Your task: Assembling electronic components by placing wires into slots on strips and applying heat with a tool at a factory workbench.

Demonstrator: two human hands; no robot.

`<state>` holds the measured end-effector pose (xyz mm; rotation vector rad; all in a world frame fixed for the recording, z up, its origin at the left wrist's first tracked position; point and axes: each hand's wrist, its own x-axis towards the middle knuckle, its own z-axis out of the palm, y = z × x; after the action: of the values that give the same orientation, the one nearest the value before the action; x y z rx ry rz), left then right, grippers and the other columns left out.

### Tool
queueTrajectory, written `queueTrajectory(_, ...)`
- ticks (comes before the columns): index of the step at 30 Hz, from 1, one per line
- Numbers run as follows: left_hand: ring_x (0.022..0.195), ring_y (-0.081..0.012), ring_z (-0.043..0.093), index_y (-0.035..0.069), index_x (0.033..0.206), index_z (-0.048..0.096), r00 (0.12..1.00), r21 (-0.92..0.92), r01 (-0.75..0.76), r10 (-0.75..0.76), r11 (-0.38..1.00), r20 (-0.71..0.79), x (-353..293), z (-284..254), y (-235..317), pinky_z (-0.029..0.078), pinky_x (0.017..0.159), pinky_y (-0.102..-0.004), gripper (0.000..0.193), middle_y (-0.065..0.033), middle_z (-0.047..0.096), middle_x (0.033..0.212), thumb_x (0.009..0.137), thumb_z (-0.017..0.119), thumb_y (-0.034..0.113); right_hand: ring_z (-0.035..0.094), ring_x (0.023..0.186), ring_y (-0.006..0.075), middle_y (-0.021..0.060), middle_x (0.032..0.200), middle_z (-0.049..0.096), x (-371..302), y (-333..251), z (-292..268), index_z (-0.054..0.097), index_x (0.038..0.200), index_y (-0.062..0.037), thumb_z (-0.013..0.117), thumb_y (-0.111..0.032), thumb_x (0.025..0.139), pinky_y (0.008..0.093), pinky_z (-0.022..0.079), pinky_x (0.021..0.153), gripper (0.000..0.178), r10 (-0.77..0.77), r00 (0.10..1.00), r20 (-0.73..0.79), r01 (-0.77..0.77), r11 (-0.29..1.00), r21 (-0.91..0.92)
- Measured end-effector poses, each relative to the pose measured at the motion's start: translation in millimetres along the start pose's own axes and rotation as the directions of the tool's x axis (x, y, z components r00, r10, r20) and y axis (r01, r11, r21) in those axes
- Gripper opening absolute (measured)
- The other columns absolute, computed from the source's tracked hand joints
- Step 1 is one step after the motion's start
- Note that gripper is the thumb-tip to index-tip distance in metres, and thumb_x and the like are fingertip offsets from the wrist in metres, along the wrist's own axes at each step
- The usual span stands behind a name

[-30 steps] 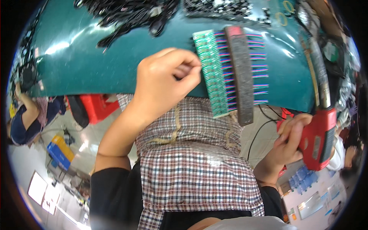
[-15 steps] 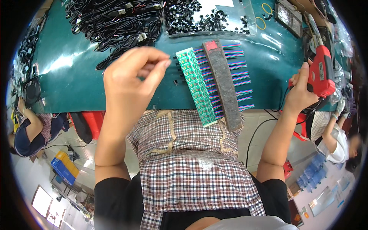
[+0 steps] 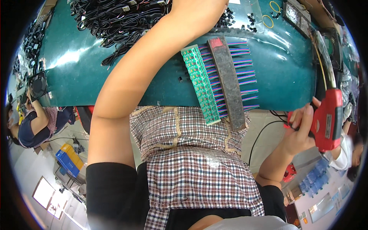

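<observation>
Nearest the person, a checked apron (image 3: 191,168) covers the lap, reaching up to the near edge of the green surface (image 3: 96,76).

The right hand (image 3: 301,130), off the surface's right end and below its level, is wrapped around a red power tool (image 3: 326,119), fingers curled on its grip; its black cord (image 3: 260,134) trails down toward the lap.

A green circuit board strip (image 3: 199,82) lies slantwise on the surface, its lower end overhanging the near edge above the apron. Coloured wires (image 3: 241,82) run off its right side, pinned under a dark weight bar (image 3: 229,82) that lies just beside the board and also overhangs the edge.

The left forearm (image 3: 153,57) stretches across the surface to the far side. The left hand (image 3: 199,11) is cut off by the top of the view near a heap of small black parts (image 3: 230,17); whether it is spread or pinching cannot be told.

Judgement: the forearm passes close to the board's upper end, so it is best drawn back high and left of the board to avoid dragging the strip or bar off the edge. Open room lies left of the board, short of the black cable pile (image 3: 111,19). The right end is crowded with trays.
</observation>
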<state>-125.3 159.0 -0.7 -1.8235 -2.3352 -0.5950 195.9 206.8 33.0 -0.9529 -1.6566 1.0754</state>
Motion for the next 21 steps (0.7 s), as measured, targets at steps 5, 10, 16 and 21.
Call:
queueTrajectory(5,0.084,-0.0399,0.069,0.001,0.083,0.072,0.983,-0.064,0.064,-0.052,0.996,0.174,4,-14,0,0.055,0.076,-0.0492,0.020,-0.0214,0.070,0.084,0.085,0.067,0.019,0.037,0.047,0.0080,0.0074,0.073,0.052,-28,-6,-12,0.056,0.124,0.0100,0.053,0.005,0.096,0.0265,0.037,0.047,0.029,-0.011,0.995,0.097,0.005,0.998,0.069)
queueTrajectory(10,0.087,-0.0404,0.069,0.001,0.082,0.071,0.989,-0.056,0.090,-0.083,0.994,0.119,-3,-18,0,0.054,0.075,-0.0497,0.015,-0.0214,0.070,0.087,0.085,0.068,0.016,0.035,0.047,0.0079,0.0060,0.068,0.047,-36,-15,-6,0.056,0.124,0.0066,0.052,0.004,0.096,0.0260,0.035,0.045,0.029,-0.017,0.990,0.138,-0.001,0.992,0.125)
queueTrajectory(16,0.070,-0.0290,0.071,-0.001,0.084,0.070,0.981,-0.293,0.119,-0.158,0.949,-0.113,-31,-48,7,0.056,0.068,-0.0368,0.013,-0.0170,0.071,0.078,0.082,0.073,0.012,0.033,0.047,0.0079,0.0046,0.067,0.044,-51,-20,-4,0.053,0.123,0.0063,0.049,0.001,0.098,0.0256,0.034,0.045,0.027,0.006,0.974,0.227,-0.042,0.987,0.158)
queueTrajectory(21,0.078,-0.0100,0.071,0.002,0.096,0.074,0.952,-0.591,0.298,-0.282,0.749,0.123,-92,-65,27,0.056,0.068,-0.0248,0.008,-0.0034,0.074,0.085,0.089,0.073,0.004,0.035,0.047,0.0075,0.0044,0.069,0.045,-79,-26,-14,0.048,0.125,0.0047,0.052,-0.002,0.097,0.0256,0.036,0.047,0.029,0.140,0.956,0.257,-0.166,0.983,0.084)
